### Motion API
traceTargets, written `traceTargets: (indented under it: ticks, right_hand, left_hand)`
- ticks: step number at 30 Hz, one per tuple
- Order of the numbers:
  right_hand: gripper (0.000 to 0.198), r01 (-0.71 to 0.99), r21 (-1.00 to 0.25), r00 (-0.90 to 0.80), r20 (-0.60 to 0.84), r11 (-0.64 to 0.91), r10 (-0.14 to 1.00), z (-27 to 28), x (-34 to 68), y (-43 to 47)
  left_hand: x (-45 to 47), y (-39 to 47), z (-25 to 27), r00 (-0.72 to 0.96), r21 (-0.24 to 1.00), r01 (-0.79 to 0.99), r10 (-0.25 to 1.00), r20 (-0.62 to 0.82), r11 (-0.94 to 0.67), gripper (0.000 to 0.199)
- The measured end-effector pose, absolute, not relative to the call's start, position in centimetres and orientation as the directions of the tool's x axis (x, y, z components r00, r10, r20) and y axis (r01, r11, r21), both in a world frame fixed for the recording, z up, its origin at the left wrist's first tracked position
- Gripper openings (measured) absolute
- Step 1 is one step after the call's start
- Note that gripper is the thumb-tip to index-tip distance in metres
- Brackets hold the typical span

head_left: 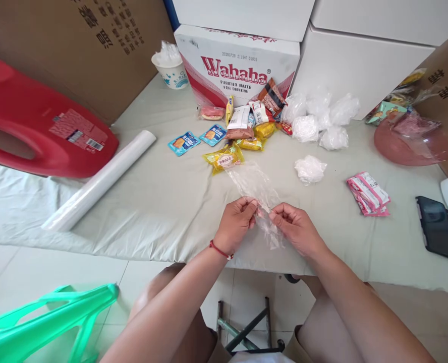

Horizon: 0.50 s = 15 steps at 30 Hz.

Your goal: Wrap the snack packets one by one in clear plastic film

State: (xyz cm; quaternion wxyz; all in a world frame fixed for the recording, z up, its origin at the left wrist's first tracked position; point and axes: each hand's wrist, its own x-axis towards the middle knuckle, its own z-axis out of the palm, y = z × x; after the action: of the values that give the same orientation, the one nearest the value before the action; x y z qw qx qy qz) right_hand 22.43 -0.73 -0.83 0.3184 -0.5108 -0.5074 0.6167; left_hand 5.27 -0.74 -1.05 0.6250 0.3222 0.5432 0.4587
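Close to the table's front edge, a clear plastic bag [255, 182] is gathered between my two hands. My left hand [236, 222], with a red cord bracelet at the wrist, pinches the bag's bunched middle. On the other side my right hand [296, 228] pinches the same bunched part between thumb and fingers. One end of the bag spreads away from me towards a yellow snack packet [224, 158]; the other end hangs back towards me over the cloth. A crumpled white plastic bundle [310, 169] lies beyond my right hand.
Snack packets [242, 121] are heaped before a Wahaba-style printed carton [239, 65], beside several balled plastic bags [318, 118]. A plastic roll [103, 179] and red jug [46, 121] lie left. Pink packets [368, 194], a phone [437, 227] and a pink bowl [409, 143] are right.
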Motion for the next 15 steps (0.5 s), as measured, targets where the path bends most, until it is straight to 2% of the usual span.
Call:
traceTargets:
  ticks: [6, 11, 13, 15]
  right_hand:
    - [0.04, -0.103, -0.87, -0.186, -0.46, -0.483, 0.868, -0.3, 23.3, 0.0]
    - [0.04, -0.219, -0.835, -0.097, -0.496, -0.505, 0.863, 0.1, 25.3, 1.2]
    - [0.041, -0.221, -0.835, -0.059, -0.504, -0.504, 0.861, 0.0, 26.0, 1.5]
    - [0.042, -0.212, -0.844, -0.05, -0.494, -0.493, 0.868, -0.1, 26.4, 1.6]
  left_hand:
    - [4.1, -0.5, -1.0, -0.117, 0.887, -0.253, 0.898, -0.425, 0.386, 0.026]
    - [1.9, 0.0, -1.1, -0.199, 0.866, -0.182, 0.845, -0.496, 0.466, 0.026]
    - [0.7, 0.4, -1.4, -0.277, 0.877, -0.106, 0.833, -0.478, 0.468, 0.03]
    - [-0.4, 0.7, -1.8, -0.395, 0.902, -0.012, 0.827, -0.401, 0.431, 0.042]
